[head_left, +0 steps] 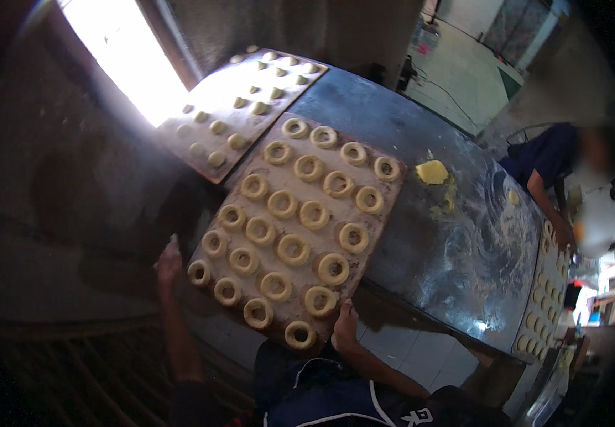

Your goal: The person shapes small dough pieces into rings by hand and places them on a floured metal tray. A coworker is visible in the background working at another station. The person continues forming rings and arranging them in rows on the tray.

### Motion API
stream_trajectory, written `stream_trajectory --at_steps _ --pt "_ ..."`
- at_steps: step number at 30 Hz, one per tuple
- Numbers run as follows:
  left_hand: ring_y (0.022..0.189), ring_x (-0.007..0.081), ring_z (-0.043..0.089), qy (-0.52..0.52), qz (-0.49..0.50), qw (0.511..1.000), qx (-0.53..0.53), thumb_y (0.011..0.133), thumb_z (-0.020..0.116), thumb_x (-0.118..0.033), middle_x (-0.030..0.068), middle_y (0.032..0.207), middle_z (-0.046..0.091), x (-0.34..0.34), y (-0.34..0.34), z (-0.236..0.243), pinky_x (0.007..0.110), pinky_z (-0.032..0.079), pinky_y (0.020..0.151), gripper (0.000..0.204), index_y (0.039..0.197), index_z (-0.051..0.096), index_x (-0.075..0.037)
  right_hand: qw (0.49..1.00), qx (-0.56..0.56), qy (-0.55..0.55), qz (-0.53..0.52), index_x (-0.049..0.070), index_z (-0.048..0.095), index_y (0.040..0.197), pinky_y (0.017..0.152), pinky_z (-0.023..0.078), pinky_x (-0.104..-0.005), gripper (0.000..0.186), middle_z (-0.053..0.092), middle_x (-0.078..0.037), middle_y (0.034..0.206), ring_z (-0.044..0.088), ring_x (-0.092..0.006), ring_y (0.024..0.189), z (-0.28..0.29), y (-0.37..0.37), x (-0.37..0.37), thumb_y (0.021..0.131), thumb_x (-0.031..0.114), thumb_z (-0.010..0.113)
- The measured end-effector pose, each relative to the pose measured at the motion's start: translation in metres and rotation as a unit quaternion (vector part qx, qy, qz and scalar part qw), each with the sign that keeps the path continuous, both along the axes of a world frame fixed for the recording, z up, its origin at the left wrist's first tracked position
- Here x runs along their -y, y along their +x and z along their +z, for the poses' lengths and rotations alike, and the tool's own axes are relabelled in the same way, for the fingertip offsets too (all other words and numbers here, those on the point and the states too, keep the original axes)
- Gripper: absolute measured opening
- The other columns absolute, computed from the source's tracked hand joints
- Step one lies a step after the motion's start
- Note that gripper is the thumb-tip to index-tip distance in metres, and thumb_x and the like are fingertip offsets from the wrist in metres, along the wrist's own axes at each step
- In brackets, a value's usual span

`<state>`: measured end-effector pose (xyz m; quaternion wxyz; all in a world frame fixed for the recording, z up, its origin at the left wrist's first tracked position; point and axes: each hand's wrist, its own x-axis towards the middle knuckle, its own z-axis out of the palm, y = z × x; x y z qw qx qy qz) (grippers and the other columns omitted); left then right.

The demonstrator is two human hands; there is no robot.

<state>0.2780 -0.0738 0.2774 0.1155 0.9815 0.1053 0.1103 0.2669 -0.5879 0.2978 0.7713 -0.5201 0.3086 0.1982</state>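
Many dough rings [293, 262], probably soft, load a likely stiff board [286, 226], best carried by opposite edges; right hand [346, 327] clasps one edge, left hand [170, 263] open, empty.

Right hand [345, 329] grips near edge of flat brown rectangular board [304, 276] bearing pale ring-shaped dough pieces [282, 250]; left hand [170, 263] apart from board. Yellow lump [432, 172] on floured dark-grey metal table [421, 263].

Glare is washing out dough balls [183, 130] along the left edge of the far tray [254, 128]; the near tray [286, 228] is partly hiding the right hand [346, 326].
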Motion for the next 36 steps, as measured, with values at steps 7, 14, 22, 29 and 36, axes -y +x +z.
stream_trajectory --at_steps 7,14,22,29,36 --pt "0.115 0.0247 0.049 -0.58 0.162 0.798 -0.018 0.095 0.026 -0.063 0.0149 0.123 0.055 0.068 -0.006 0.029 0.038 0.037 0.1 0.079 0.125 0.052 0.006 0.994 0.097 -0.012 -0.041 -0.001 0.042 0.132 0.097 0.045 -0.0381 0.049 0.052 -0.014 0.124 0.053 -0.025 0.113 0.038 0.007 0.0 0.103 0.037 0.03" --pt "0.071 0.0123 0.051 -0.725 0.167 0.661 0.099 0.093 0.024 -0.067 0.004 0.083 0.059 0.149 -0.114 0.053 0.027 0.045 0.071 0.079 0.101 0.06 0.003 0.931 0.32 -0.156 0.076 -0.007 0.037 0.136 0.101 0.038 -0.0419 0.067 0.045 -0.02 0.135 0.048 -0.0295 0.118 0.033 -0.018 0.083 0.1 0.05 0.032" --pt "0.086 0.0148 0.054 -0.638 0.217 0.693 0.257 0.087 0.055 -0.035 0.0061 0.091 0.057 0.33 -0.297 0.116 0.029 0.046 0.077 0.042 0.105 0.057 0.003 0.974 0.191 0.076 0.098 -0.004 0.05 0.124 0.095 0.041 -0.0385 0.058 0.055 -0.016 0.12 0.053 -0.0247 0.105 0.087 0.007 0.167 0.1 0.048 0.037" --pt "0.123 0.0259 0.046 -0.739 0.133 0.577 0.32 0.077 0.068 -0.021 0.0161 0.132 0.046 0.501 -0.395 0.187 0.039 0.034 0.106 0.073 0.136 0.031 0.002 0.856 0.372 0.01 0.358 0.001 0.056 0.107 0.087 0.044 -0.0393 0.039 0.059 -0.01 0.104 0.054 -0.0241 0.095 0.124 0.062 0.158 0.101 0.036 0.039" --pt "0.133 0.0285 0.038 -0.696 0.032 0.592 0.405 0.074 0.076 -0.009 0.0202 0.145 0.034 0.676 -0.398 0.249 0.042 0.028 0.111 0.099 0.146 0.009 -0.001 0.726 0.446 0.106 0.512 0.001 0.053 0.112 0.091 0.041 -0.0409 0.039 0.057 -0.012 0.108 0.052 -0.0254 0.1 0.194 0.08 0.089 0.101 0.035 0.039"
